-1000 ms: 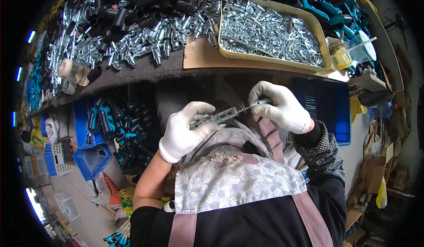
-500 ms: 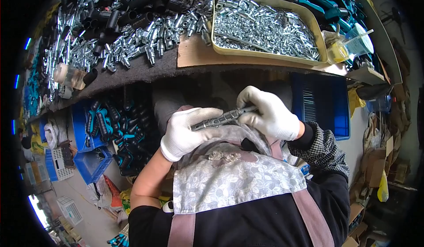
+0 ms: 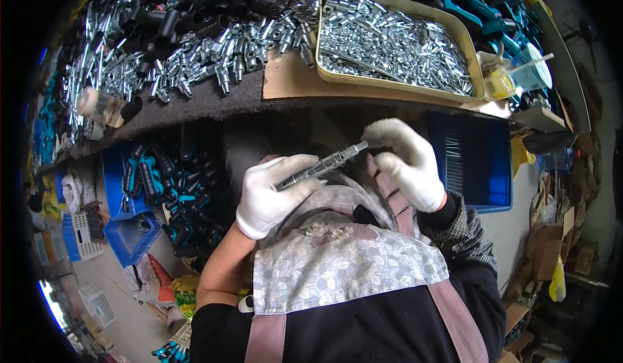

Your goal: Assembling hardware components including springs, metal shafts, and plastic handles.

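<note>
Holding the metal shaft (image 3: 331, 162) is the left hand (image 3: 274, 193), its thumb and fingers pinching the lower-left portion from both sides. The shaft sits in front of the person, above the apron (image 3: 350, 265) and beyond the near edge of the tabletop (image 3: 207, 106), tilted with its free end up toward the right. A coil spring shows around its middle section. The right hand (image 3: 412, 165) is beside that free end, thumb and fingers parted; whether a fingertip touches the shaft cannot be told. On the tabletop, a board (image 3: 285, 82) lies along the middle of the near edge and carries the near side of a yellow tray (image 3: 388, 84) filled with small metal parts (image 3: 396, 45). Left of the tray, metal fittings (image 3: 237, 64) are heaped toward the near edge, with black sleeves (image 3: 167, 24) behind and among them. A clear bottle (image 3: 100, 106) lies near the near left corner. A cup (image 3: 532, 74) is located near the right edge; teal handles (image 3: 461, 9) are piled behind the tray. Below the tabletop, black-and-teal grips (image 3: 188, 194) are heaped at left, and a blue bin (image 3: 488, 162) is positioned at right.
</note>
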A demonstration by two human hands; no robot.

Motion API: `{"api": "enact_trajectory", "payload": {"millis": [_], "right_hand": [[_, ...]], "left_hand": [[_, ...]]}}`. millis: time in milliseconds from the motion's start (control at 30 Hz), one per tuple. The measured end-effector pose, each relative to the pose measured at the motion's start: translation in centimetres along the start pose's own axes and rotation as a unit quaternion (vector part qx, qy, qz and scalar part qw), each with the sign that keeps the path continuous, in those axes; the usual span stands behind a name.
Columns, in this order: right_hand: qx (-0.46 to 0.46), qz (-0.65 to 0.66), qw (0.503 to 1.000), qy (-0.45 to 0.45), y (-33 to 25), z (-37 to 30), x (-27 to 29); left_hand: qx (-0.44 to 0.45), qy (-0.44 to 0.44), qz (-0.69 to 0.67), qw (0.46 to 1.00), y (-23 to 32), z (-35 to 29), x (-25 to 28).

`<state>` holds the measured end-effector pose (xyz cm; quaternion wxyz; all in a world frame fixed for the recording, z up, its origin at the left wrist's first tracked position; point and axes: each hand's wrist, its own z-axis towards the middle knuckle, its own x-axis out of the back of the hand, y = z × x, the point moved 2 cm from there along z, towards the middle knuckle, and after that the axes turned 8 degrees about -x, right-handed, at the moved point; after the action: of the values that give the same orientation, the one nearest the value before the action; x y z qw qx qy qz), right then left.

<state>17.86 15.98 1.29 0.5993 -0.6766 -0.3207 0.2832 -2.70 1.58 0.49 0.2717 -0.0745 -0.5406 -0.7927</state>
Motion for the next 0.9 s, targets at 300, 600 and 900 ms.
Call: {"api": "enact_trajectory", "payload": {"millis": [300,600,900], "right_hand": [[0.057,-0.116,0.992,-0.006,1.6,-0.5,-2.6],[0.135,-0.172,0.975,-0.034,2.9,-0.1,-2.3],[0.269,-0.337,0.902,0.031,-6.7,5.8,2.3]], "left_hand": [[0.005,0.010,0.021,1.000,-0.5,0.3,-0.4],[0.022,0.000,-0.002,1.000,-0.5,0.3,0.2],[0.036,0.017,0.019,0.999,-0.3,0.9,1.1]]}}
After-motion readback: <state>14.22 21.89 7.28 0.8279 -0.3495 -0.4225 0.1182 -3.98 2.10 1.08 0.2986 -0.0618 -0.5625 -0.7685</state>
